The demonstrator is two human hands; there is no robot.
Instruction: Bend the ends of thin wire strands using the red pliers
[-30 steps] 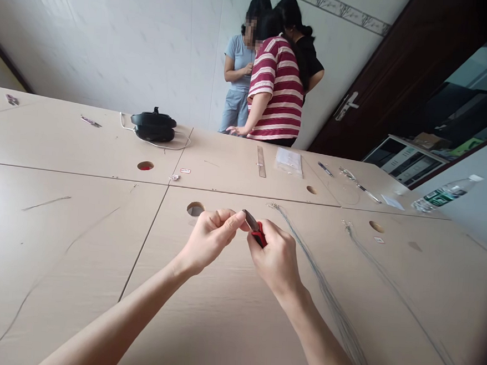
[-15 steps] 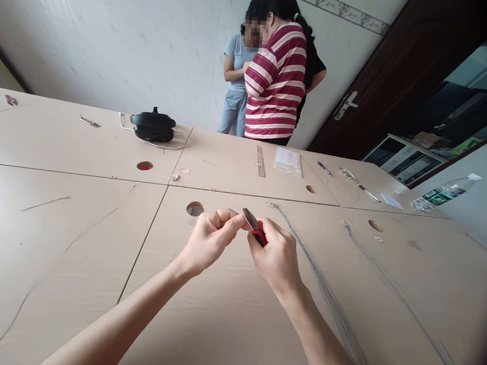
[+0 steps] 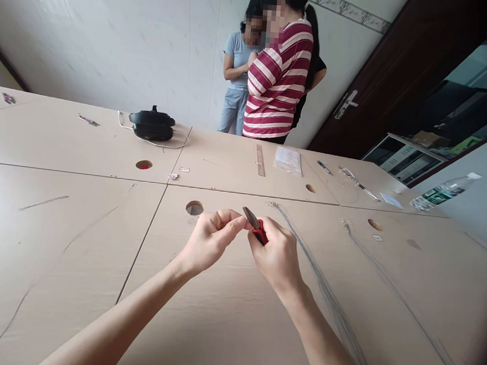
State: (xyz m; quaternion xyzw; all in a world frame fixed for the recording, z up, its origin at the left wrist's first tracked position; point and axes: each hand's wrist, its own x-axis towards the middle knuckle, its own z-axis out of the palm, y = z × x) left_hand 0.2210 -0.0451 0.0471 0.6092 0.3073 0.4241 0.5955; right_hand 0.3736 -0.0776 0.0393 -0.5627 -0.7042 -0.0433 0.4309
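My right hand is closed round the red handles of a pair of pliers, whose dark metal jaws point up and to the left. Close to those jaws, my left hand pinches thumb against fingers. Whatever lies in that pinch is too small to make out. Both hands are above the table. To the right of my right hand, a bundle of thin grey wires with small metal ends runs toward the near edge. A second, thinner wire bundle lies farther right.
A black device with a white cable, a ruler, a plastic bag, a pen and a water bottle lie along the far side. Round holes pierce the tabletop. Two people stand beyond it.
My hands and the pliers stay almost in place. Beyond the table, the person in the striped shirt has turned and shifted slightly.
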